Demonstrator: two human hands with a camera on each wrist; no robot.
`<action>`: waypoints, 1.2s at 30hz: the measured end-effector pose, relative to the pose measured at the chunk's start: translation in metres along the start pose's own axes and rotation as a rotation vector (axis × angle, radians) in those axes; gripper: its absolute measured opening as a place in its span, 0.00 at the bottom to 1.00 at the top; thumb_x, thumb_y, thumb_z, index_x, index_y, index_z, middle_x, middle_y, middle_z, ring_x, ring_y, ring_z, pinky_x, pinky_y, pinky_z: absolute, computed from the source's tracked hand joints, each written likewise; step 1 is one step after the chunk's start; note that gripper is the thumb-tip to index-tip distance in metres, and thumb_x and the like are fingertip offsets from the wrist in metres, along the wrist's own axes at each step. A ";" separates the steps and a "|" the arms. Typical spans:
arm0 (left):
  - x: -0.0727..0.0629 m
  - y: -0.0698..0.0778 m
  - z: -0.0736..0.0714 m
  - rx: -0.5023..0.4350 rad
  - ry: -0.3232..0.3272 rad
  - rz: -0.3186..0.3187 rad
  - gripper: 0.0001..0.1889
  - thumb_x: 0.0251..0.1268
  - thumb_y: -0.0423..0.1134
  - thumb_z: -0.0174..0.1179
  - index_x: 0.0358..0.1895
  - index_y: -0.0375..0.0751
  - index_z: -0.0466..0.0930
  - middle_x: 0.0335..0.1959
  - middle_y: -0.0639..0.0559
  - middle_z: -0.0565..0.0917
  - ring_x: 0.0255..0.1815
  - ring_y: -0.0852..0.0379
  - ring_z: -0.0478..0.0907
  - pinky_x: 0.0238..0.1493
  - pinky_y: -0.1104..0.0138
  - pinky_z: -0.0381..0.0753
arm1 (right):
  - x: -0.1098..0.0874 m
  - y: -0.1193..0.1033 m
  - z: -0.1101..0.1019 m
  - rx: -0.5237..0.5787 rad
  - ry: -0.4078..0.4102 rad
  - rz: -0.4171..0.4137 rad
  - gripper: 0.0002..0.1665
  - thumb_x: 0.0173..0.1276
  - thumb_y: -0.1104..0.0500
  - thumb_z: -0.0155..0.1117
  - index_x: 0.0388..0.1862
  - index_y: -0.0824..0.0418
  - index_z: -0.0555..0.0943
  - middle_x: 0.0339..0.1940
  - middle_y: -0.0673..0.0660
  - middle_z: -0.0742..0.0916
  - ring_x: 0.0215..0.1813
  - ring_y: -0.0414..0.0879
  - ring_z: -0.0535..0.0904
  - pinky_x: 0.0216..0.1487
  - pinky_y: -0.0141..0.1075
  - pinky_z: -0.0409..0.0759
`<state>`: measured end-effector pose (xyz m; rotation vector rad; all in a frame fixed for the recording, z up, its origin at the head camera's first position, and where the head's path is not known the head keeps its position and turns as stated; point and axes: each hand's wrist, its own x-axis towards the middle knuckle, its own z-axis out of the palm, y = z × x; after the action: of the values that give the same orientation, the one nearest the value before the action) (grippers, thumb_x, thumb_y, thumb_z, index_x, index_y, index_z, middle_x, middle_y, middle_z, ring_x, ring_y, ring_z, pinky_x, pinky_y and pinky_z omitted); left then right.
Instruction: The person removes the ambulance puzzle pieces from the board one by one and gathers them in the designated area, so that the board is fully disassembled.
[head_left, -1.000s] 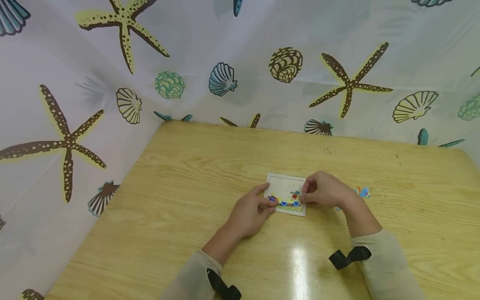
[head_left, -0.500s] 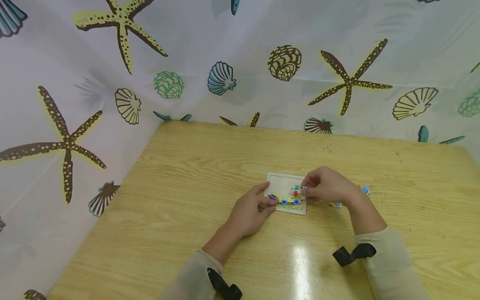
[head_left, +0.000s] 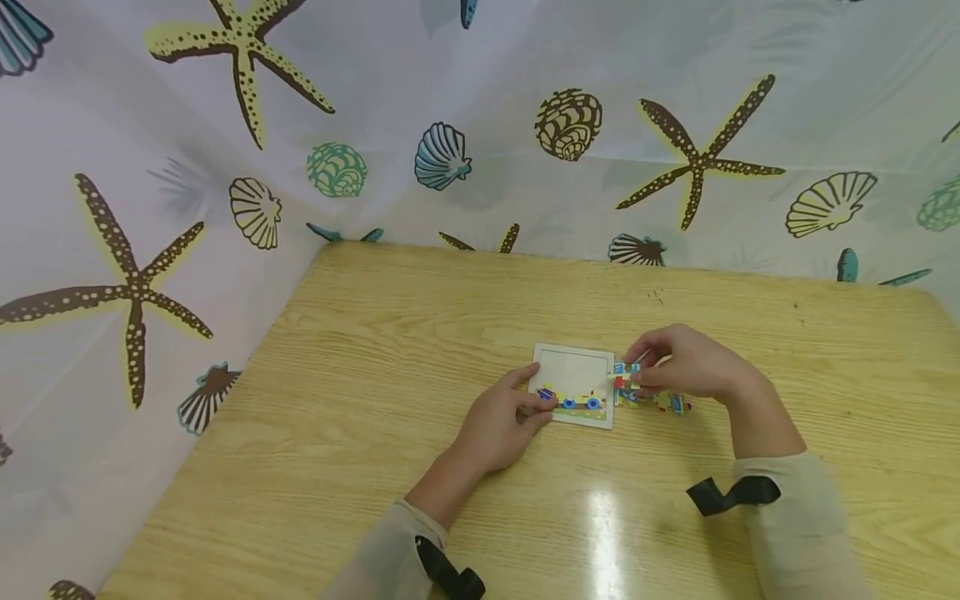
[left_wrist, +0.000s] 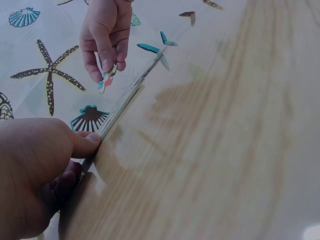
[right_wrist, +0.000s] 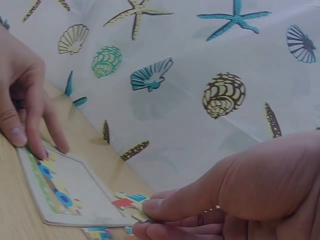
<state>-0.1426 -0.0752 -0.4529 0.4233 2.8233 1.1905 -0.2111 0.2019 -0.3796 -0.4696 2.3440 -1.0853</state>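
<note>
At left, the left hand [head_left: 491, 429] is resting at the lower left of a puzzle board [head_left: 573, 367], its grip released, extended fingers touching the surface. The board is lying flat on the desk [head_left: 412, 350]; fitted pieces [head_left: 592, 405] printed with blue wheels are occupying its lower side. Just beside the right edge, the right hand [head_left: 693, 367] is grasping a red-and-blue puzzle piece [right_wrist: 125, 202] between thumb and fingers. Loose pieces [head_left: 678, 405] are lying below that hand.
</note>
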 end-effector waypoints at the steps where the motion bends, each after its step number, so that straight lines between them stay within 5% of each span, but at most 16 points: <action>1: 0.000 0.000 0.000 0.000 0.001 0.001 0.10 0.67 0.41 0.66 0.48 0.45 0.90 0.74 0.52 0.70 0.45 0.57 0.86 0.46 0.66 0.81 | -0.002 0.001 -0.003 0.000 0.001 -0.006 0.15 0.71 0.63 0.64 0.53 0.69 0.80 0.39 0.60 0.84 0.41 0.51 0.86 0.44 0.43 0.84; 9: 0.001 0.001 0.000 0.000 0.002 0.004 0.10 0.67 0.41 0.66 0.47 0.45 0.90 0.74 0.51 0.70 0.45 0.57 0.86 0.46 0.66 0.81 | -0.015 0.012 -0.021 0.005 0.002 -0.008 0.14 0.71 0.63 0.63 0.52 0.70 0.79 0.42 0.60 0.85 0.44 0.49 0.86 0.47 0.41 0.85; 22: 0.001 0.002 0.001 0.006 0.003 0.007 0.10 0.67 0.41 0.66 0.47 0.46 0.90 0.74 0.50 0.70 0.45 0.57 0.85 0.46 0.65 0.81 | -0.026 0.028 -0.039 0.006 -0.010 0.061 0.14 0.71 0.62 0.63 0.50 0.71 0.78 0.43 0.60 0.85 0.42 0.48 0.86 0.48 0.42 0.86; 31: 0.002 0.003 0.002 0.003 0.000 -0.020 0.10 0.67 0.42 0.66 0.47 0.47 0.90 0.75 0.51 0.69 0.53 0.52 0.83 0.52 0.59 0.81 | -0.034 0.039 -0.051 0.016 -0.007 0.133 0.16 0.72 0.60 0.64 0.49 0.72 0.76 0.41 0.58 0.85 0.41 0.47 0.85 0.47 0.40 0.86; 36: 0.002 0.005 0.002 -0.005 0.002 -0.020 0.10 0.67 0.41 0.66 0.48 0.46 0.90 0.74 0.51 0.69 0.49 0.54 0.85 0.49 0.61 0.82 | -0.035 0.046 -0.055 0.022 -0.009 0.169 0.16 0.73 0.60 0.63 0.50 0.73 0.76 0.41 0.57 0.84 0.41 0.46 0.85 0.46 0.39 0.86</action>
<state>-0.1434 -0.0696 -0.4509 0.3923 2.8191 1.1949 -0.2187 0.2817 -0.3746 -0.2618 2.3141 -1.0260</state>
